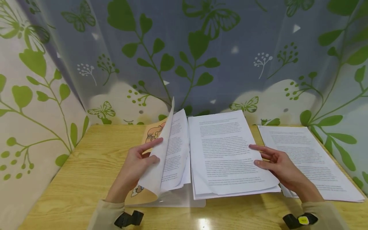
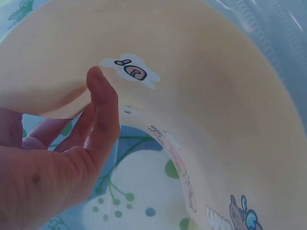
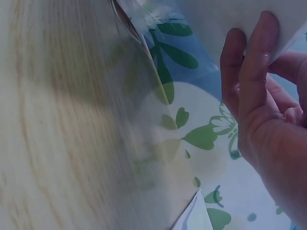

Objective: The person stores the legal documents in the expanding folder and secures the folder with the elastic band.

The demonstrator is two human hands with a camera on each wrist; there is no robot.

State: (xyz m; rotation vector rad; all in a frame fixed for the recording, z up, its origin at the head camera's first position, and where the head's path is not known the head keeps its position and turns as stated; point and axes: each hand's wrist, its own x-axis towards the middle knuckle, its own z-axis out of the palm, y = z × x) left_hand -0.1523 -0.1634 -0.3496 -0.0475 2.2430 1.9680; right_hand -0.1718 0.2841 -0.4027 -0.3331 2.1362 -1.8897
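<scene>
In the head view, my left hand (image 1: 138,164) pinches a curled leaf (image 1: 161,172) near its left edge, bending it up and over. The leaf's pale face shows on top, with an orange cartoon-printed cover (image 1: 147,197) at its left. In the left wrist view, my fingers touch the bent orange cover (image 2: 216,72). Printed pages (image 1: 175,147) lie just right of the curled leaf. My right hand (image 1: 283,166) holds the right edge of a stack of printed sheets (image 1: 227,150), slightly raised. From the right wrist view, fingertips (image 3: 266,28) press its underside.
Another printed stack (image 1: 307,159) lies at the right of the wooden table (image 1: 95,166). A clear plastic folder (image 1: 184,201) shows beneath the pages. A patterned curtain (image 1: 172,57) hangs behind and at both sides.
</scene>
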